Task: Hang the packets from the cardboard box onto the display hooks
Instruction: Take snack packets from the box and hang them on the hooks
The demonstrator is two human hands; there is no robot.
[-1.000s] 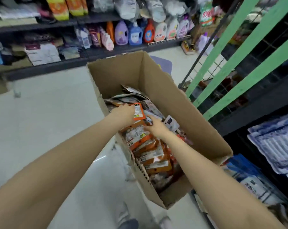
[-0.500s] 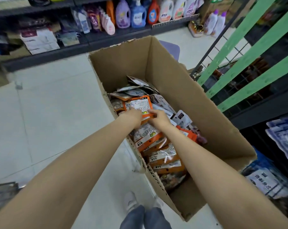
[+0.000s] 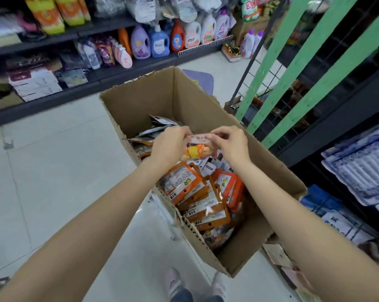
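Two hands hold one orange packet (image 3: 198, 149) above the open cardboard box (image 3: 206, 118). Left hand (image 3: 171, 147) pinches the packet's left edge; right hand (image 3: 232, 144) pinches its top right corner, fingers curled. More orange packets (image 3: 197, 192) lie heaped inside the box, below the held one. Green perforated strips (image 3: 297, 68) stand to the right of the box. Detergent bottles (image 3: 160, 40) line a shelf beyond the box.

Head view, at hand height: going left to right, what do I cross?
Floor → left hand → held packet → right hand → box wall → green rack bars
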